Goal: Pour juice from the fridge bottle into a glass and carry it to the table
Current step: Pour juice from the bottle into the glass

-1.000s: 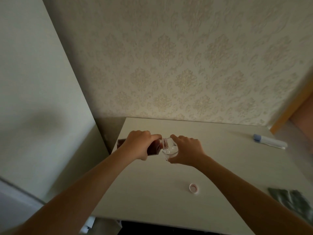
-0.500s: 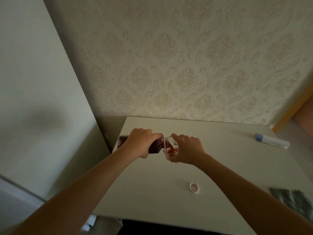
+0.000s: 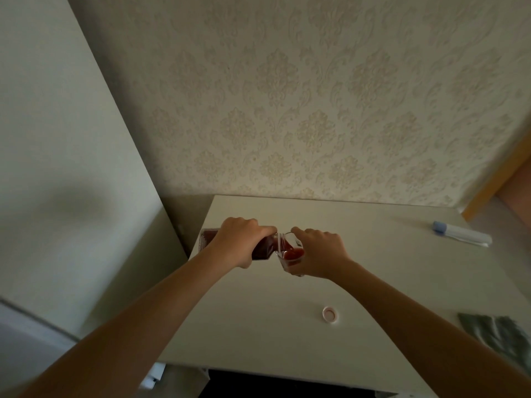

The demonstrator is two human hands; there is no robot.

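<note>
My left hand (image 3: pixel 240 242) grips a bottle of dark red juice (image 3: pixel 263 249), tipped almost flat with its mouth over a clear glass (image 3: pixel 290 255). My right hand (image 3: pixel 319 254) wraps around the glass from the right and holds it just above the pale table (image 3: pixel 373 282). Red juice lies in the bottom of the glass. Most of the bottle's middle is hidden under my left hand; its base sticks out to the left.
The bottle's cap (image 3: pixel 329 314) lies upside down on the table nearer to me. A white tube with a blue cap (image 3: pixel 461 233) rests at the far right. A grey-green cloth (image 3: pixel 497 333) lies at the right edge. A patterned wall stands behind the table.
The bottle has tipped further, and the glass that was empty now holds red juice. Both hands stay in nearly the same place.
</note>
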